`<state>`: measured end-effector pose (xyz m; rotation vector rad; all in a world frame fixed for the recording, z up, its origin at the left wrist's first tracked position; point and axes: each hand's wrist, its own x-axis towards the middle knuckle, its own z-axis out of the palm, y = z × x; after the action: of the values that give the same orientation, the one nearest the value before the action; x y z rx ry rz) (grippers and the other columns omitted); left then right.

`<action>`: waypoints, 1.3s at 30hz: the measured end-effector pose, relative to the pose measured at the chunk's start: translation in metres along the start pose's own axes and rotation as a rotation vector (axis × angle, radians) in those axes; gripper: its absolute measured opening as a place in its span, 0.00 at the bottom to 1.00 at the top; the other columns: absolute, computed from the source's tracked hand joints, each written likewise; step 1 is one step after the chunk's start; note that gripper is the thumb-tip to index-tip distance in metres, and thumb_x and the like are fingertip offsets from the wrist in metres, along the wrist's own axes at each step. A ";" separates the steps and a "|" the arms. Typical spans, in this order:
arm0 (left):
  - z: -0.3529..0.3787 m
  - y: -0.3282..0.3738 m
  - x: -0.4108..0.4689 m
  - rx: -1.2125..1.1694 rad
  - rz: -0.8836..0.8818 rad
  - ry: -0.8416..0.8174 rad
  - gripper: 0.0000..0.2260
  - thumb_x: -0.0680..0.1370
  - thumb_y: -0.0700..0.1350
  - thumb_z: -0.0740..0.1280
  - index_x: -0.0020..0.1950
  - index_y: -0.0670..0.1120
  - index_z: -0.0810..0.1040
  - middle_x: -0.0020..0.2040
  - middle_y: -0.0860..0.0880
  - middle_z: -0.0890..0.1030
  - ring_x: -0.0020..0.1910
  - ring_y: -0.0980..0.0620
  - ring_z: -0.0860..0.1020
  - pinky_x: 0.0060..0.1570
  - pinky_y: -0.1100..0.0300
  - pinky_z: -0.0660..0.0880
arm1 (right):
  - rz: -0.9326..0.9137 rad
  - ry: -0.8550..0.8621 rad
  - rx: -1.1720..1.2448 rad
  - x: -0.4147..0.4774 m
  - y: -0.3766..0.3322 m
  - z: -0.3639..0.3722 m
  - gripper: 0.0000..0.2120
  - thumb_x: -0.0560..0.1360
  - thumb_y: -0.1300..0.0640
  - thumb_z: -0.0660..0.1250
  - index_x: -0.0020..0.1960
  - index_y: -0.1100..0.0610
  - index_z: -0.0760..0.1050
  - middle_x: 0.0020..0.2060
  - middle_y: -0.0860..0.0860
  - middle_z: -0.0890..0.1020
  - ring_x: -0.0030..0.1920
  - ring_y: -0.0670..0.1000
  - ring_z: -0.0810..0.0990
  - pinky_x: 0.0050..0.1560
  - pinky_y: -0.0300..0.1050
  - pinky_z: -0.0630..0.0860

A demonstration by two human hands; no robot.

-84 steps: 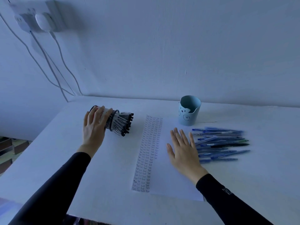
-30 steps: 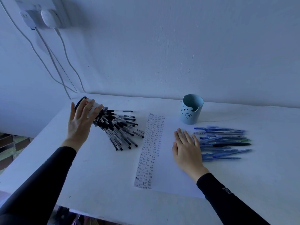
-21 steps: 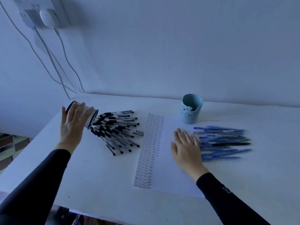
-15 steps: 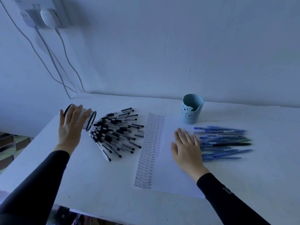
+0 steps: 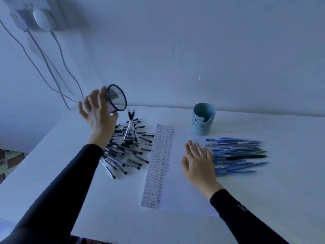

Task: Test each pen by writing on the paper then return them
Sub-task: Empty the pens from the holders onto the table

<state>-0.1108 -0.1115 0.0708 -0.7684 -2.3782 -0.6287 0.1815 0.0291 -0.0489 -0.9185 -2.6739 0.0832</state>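
Note:
My left hand (image 5: 98, 115) holds a black mesh pen holder (image 5: 116, 98) lifted above the table, tipped with its open mouth facing right. Two or three black pens (image 5: 130, 125) are falling from it onto a heap of several black-capped pens (image 5: 123, 148) on the white table. The white paper (image 5: 174, 166), with columns of the word "Test" down its left strip, lies in the middle. My right hand (image 5: 197, 164) rests flat on the paper's right part. Several blue pens (image 5: 237, 155) lie in a pile just right of that hand.
A light blue cup (image 5: 203, 119) with a bear face stands behind the paper, near the wall. Wall sockets with chargers (image 5: 42, 18) and hanging white cables (image 5: 52, 67) are at the upper left. The table's left edge (image 5: 35, 148) drops to a patterned floor.
My left hand has pulled the mesh holder off the pens and raised it, spilling the black pens into a heap. The last pens are dropping out. My right hand stayed on the paper.

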 end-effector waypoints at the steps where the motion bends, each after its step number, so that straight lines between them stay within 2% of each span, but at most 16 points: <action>1: 0.005 0.015 0.002 0.004 0.012 -0.003 0.42 0.63 0.33 0.74 0.73 0.51 0.63 0.68 0.43 0.68 0.69 0.42 0.63 0.72 0.43 0.49 | 0.000 -0.004 0.000 0.000 0.000 0.000 0.26 0.78 0.49 0.51 0.67 0.62 0.76 0.67 0.56 0.77 0.66 0.58 0.77 0.67 0.57 0.60; 5: 0.029 0.032 -0.006 0.096 0.000 -0.126 0.42 0.60 0.24 0.65 0.71 0.51 0.65 0.67 0.42 0.67 0.69 0.39 0.62 0.71 0.39 0.54 | 0.000 -0.011 0.012 -0.001 0.001 0.000 0.26 0.78 0.48 0.52 0.67 0.61 0.76 0.67 0.56 0.77 0.66 0.58 0.77 0.69 0.56 0.59; 10: 0.045 0.014 -0.028 0.145 0.029 -0.262 0.42 0.61 0.23 0.62 0.73 0.49 0.63 0.69 0.40 0.65 0.72 0.38 0.58 0.74 0.38 0.44 | 0.002 -0.010 0.015 -0.001 0.001 -0.001 0.26 0.78 0.48 0.52 0.67 0.61 0.76 0.68 0.56 0.76 0.66 0.58 0.76 0.68 0.56 0.59; 12: 0.044 0.020 -0.025 0.115 0.012 -0.213 0.42 0.63 0.24 0.63 0.74 0.48 0.62 0.71 0.41 0.64 0.74 0.38 0.57 0.75 0.39 0.44 | 0.004 -0.009 0.018 -0.001 0.001 -0.001 0.26 0.78 0.48 0.52 0.67 0.61 0.76 0.68 0.56 0.76 0.66 0.58 0.76 0.68 0.57 0.59; 16: 0.034 0.053 0.007 0.006 0.039 0.047 0.42 0.63 0.24 0.64 0.75 0.48 0.63 0.73 0.40 0.64 0.75 0.38 0.57 0.75 0.43 0.42 | -0.003 -0.017 0.009 -0.001 0.002 0.000 0.26 0.78 0.49 0.53 0.67 0.61 0.76 0.68 0.56 0.76 0.66 0.58 0.76 0.67 0.57 0.60; 18: 0.036 0.078 0.025 -0.165 0.106 0.075 0.39 0.65 0.30 0.69 0.74 0.46 0.64 0.71 0.40 0.67 0.72 0.38 0.62 0.74 0.44 0.53 | -0.006 -0.018 0.007 -0.001 0.002 0.000 0.26 0.78 0.48 0.52 0.67 0.61 0.76 0.68 0.56 0.76 0.66 0.58 0.76 0.68 0.57 0.60; 19: 0.040 0.094 0.028 -0.351 0.083 -0.013 0.38 0.65 0.35 0.74 0.73 0.44 0.64 0.69 0.40 0.69 0.69 0.39 0.66 0.70 0.45 0.62 | -0.007 -0.019 0.006 -0.001 0.002 -0.001 0.26 0.79 0.48 0.52 0.67 0.61 0.76 0.68 0.56 0.76 0.66 0.58 0.76 0.68 0.56 0.60; 20: 0.043 0.112 0.027 -0.570 -0.006 -0.176 0.38 0.65 0.40 0.78 0.71 0.43 0.65 0.67 0.42 0.72 0.65 0.41 0.70 0.65 0.48 0.68 | -0.007 -0.021 0.005 -0.001 0.002 -0.001 0.26 0.79 0.48 0.52 0.67 0.60 0.76 0.68 0.56 0.76 0.67 0.57 0.76 0.68 0.56 0.60; 22: 0.054 0.141 0.012 -0.805 -0.229 -0.537 0.40 0.63 0.49 0.82 0.69 0.43 0.65 0.63 0.46 0.74 0.60 0.47 0.74 0.57 0.55 0.72 | -0.005 -0.030 0.006 -0.002 0.002 -0.002 0.26 0.79 0.48 0.52 0.68 0.60 0.76 0.68 0.55 0.76 0.67 0.57 0.76 0.68 0.56 0.60; 24: 0.071 0.153 -0.012 -0.773 -0.274 -0.718 0.38 0.65 0.50 0.81 0.68 0.43 0.65 0.62 0.47 0.75 0.58 0.49 0.74 0.53 0.59 0.70 | -0.001 -0.036 0.009 -0.002 0.002 -0.002 0.25 0.79 0.48 0.52 0.68 0.60 0.76 0.69 0.55 0.75 0.67 0.57 0.75 0.68 0.56 0.60; 27: 0.083 0.149 -0.032 -0.717 -0.284 -0.752 0.37 0.68 0.52 0.79 0.69 0.41 0.64 0.64 0.44 0.75 0.63 0.45 0.73 0.53 0.60 0.69 | 0.004 -0.039 0.014 -0.002 0.002 -0.002 0.25 0.79 0.48 0.53 0.67 0.60 0.76 0.68 0.55 0.76 0.67 0.57 0.76 0.68 0.56 0.60; 30: 0.082 0.132 -0.029 -0.493 -0.138 -0.883 0.48 0.68 0.61 0.75 0.76 0.40 0.55 0.74 0.42 0.65 0.73 0.43 0.63 0.67 0.51 0.65 | 0.006 -0.045 0.016 -0.001 0.001 -0.001 0.25 0.79 0.48 0.52 0.68 0.60 0.76 0.69 0.54 0.75 0.67 0.57 0.75 0.69 0.56 0.59; 32: 0.071 0.112 -0.028 -0.260 0.049 -0.919 0.48 0.67 0.67 0.71 0.77 0.43 0.58 0.75 0.43 0.62 0.74 0.43 0.58 0.71 0.46 0.59 | 0.007 -0.047 0.019 -0.001 0.001 -0.001 0.26 0.79 0.48 0.52 0.68 0.60 0.76 0.69 0.54 0.75 0.67 0.57 0.75 0.69 0.56 0.59; 34: 0.060 0.089 -0.034 -0.207 0.246 -0.879 0.38 0.67 0.66 0.72 0.71 0.48 0.71 0.71 0.46 0.68 0.71 0.44 0.61 0.70 0.46 0.60 | 0.000 -0.041 0.019 -0.001 0.002 -0.002 0.26 0.78 0.48 0.53 0.68 0.60 0.76 0.68 0.55 0.76 0.67 0.57 0.76 0.69 0.56 0.59; 36: 0.053 0.074 -0.051 -0.271 0.381 -0.789 0.24 0.68 0.62 0.73 0.59 0.50 0.81 0.63 0.48 0.74 0.64 0.47 0.64 0.68 0.47 0.65 | -0.003 -0.031 0.023 -0.001 0.001 -0.002 0.25 0.78 0.48 0.53 0.67 0.60 0.76 0.68 0.55 0.76 0.66 0.57 0.76 0.68 0.55 0.60; 39: 0.051 0.069 -0.071 -0.354 0.427 -0.680 0.10 0.74 0.51 0.73 0.49 0.47 0.84 0.53 0.50 0.76 0.55 0.51 0.69 0.59 0.50 0.71 | 0.005 -0.027 0.033 -0.001 0.001 -0.003 0.25 0.78 0.48 0.53 0.67 0.60 0.76 0.68 0.55 0.76 0.66 0.57 0.76 0.69 0.55 0.59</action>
<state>-0.0365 -0.0587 0.0069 -1.8299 -2.5628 -0.6836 0.1835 0.0288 -0.0462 -0.9196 -2.6865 0.1408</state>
